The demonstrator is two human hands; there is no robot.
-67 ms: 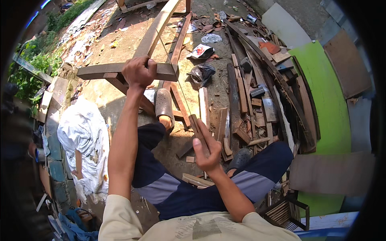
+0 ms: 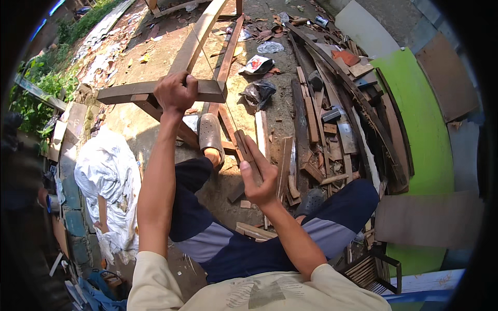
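Observation:
My left hand (image 2: 176,94) is closed over a dark wooden beam (image 2: 119,94) that lies crosswise on a wooden trestle (image 2: 199,44). The fingers wrap over the beam's top near its right end. In my right hand (image 2: 261,187) is the wooden handle (image 2: 243,142) of a handsaw, with the index finger stretched along it. The saw's thin blade (image 2: 213,72), seen edge-on, runs forward across the beam's right end, just right of my left hand. Whether it has cut into the wood is too small to tell. My left shoe (image 2: 210,132) is beside the trestle leg.
A pile of scrap timber (image 2: 337,114) lies to the right, before a green panel (image 2: 415,129). White sheeting (image 2: 106,176) lies at the left. Plastic litter (image 2: 258,93) is scattered ahead. A slatted wooden frame (image 2: 371,272) stands at the lower right.
My right hand has pushed the saw forward and slightly left. My left hand keeps its grip on the beam; the whole view has shifted a little.

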